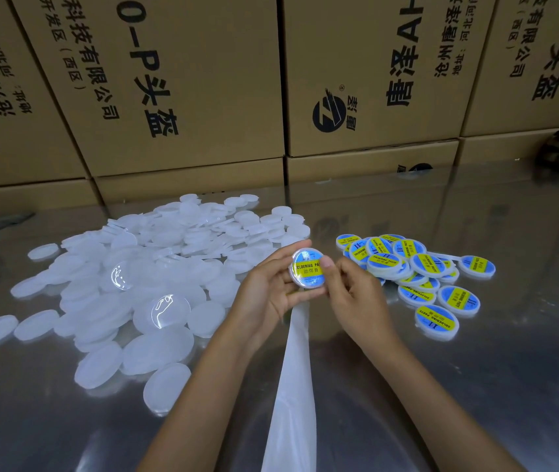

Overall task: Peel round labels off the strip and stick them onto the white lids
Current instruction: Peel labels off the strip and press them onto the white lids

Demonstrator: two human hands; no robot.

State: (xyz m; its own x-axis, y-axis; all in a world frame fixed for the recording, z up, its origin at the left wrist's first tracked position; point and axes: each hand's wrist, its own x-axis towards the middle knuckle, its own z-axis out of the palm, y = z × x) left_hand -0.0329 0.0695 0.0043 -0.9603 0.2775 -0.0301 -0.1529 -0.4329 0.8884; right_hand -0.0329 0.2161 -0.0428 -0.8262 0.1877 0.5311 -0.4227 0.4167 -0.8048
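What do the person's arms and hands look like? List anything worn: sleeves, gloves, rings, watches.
Both forearms are bare as far as the frame shows, with no sleeves in view. The left hand and right hand wear no gloves, and no ring, watch or wristband is visible. The right thumbnail is short and unpainted. No markings show.

The table (475, 386) looks like polished metal, glossy enough to mirror the boxes behind it; the plain lids (155, 267) are translucent white plastic, smooth, a few catching bright glints; the labelled lids (410, 264) carry glossy printed labels in blue and yellow; the strip (293, 386) looks like thin, smooth, semi-translucent white backing paper; the boxes (182, 80) are matt brown corrugated cardboard printed in black.
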